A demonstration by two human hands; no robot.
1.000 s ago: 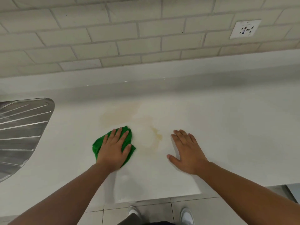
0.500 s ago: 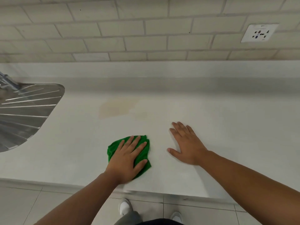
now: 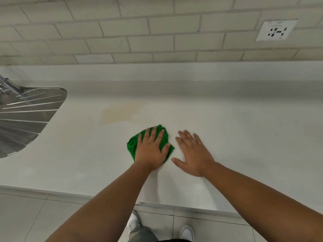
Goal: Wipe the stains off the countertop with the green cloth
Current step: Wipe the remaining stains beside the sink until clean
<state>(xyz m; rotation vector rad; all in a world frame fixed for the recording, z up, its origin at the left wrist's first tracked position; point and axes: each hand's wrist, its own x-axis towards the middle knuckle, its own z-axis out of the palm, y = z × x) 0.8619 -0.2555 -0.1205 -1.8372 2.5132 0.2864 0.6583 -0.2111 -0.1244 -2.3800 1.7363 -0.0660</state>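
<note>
The green cloth (image 3: pixel 133 145) is pressed flat at mid-countertop (image 3: pixel 244 133) under the spread left hand (image 3: pixel 151 149), the open right hand (image 3: pixel 193 155) braced at 3 o'clock; firm, overlapping strokes are best carried toward the yellowish stain (image 3: pixel 120 113) at 11 o'clock.

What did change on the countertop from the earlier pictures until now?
The left hand slid the green cloth rightward, next to the right hand. The small yellow streak between the hands is gone. The right hand stayed flat on the countertop, and the pale yellowish stain farther back remains.
</note>
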